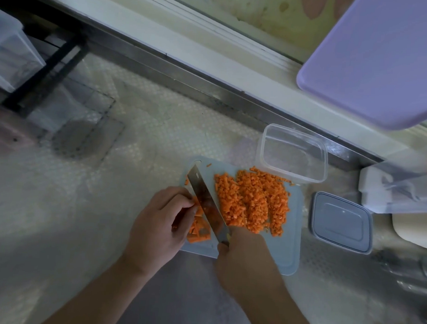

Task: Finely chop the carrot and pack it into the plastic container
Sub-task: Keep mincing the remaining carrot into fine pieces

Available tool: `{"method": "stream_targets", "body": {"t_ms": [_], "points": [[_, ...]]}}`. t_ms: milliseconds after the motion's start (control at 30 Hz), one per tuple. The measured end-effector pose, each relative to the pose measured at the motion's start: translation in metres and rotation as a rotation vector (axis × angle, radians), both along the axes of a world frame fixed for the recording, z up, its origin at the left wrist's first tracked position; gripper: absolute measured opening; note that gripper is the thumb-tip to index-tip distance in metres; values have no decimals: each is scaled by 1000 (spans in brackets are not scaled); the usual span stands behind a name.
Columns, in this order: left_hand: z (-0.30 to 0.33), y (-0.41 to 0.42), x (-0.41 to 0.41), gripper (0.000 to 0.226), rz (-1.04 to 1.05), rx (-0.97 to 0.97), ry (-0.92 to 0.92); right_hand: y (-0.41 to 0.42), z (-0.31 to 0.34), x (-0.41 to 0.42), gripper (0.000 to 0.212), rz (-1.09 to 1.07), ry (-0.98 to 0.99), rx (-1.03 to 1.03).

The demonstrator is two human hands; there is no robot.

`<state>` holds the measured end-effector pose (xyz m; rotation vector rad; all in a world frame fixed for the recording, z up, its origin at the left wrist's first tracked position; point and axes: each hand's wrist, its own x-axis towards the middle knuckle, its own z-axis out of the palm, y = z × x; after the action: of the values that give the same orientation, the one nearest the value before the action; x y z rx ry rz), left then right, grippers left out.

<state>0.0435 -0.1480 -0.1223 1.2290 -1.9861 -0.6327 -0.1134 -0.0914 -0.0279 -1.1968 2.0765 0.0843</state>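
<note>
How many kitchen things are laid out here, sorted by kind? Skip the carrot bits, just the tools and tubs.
Knives: 1, the steel-bladed knife held by the right hand.
Cutting boards: 1, the pale blue plastic cutting board.
Containers: 1, the clear plastic rectangular container, with nothing in it.
Lids: 1, the grey plastic lid, lying apart.
Total: 4.

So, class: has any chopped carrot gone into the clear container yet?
No, the plastic container is empty; the chopped carrot lies on the cutting board.
</note>
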Motion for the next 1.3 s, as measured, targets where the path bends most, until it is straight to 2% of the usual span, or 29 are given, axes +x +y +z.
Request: {"method": "stream_targets", "body": {"t_ms": [100, 167, 267, 400, 533, 767, 900, 1033, 1300], "points": [[-2, 0, -1, 8, 7, -10, -3, -2, -2, 3, 16, -6, 7, 51], [-3, 0, -2, 7, 16, -10, -9, -7, -3, 4, 3, 7, 27, 102], [-3, 1, -2, 8, 6, -2, -11, -16, -7, 6, 13, 13, 44, 122], [-3, 1, 0, 11, -4, 18, -8, -17, -12, 7, 4, -6, 20, 51], [-1, 1, 1, 12, -23, 43, 9, -7, -11, 3, 13, -80, -14, -66], [11, 2, 9, 15, -23, 98, -33, 2, -6, -10, 3, -82, -44, -77], [12, 5, 13, 14, -39, 127, -41, 3, 0, -13, 18, -70, -47, -70], [8, 6, 13, 10, -43, 88, -45, 5, 3, -8, 5, -41, -68, -60], [2, 7, 9, 5, -15, -8, -40, 3, 3, 2, 7, 31, -4, 29]]}}
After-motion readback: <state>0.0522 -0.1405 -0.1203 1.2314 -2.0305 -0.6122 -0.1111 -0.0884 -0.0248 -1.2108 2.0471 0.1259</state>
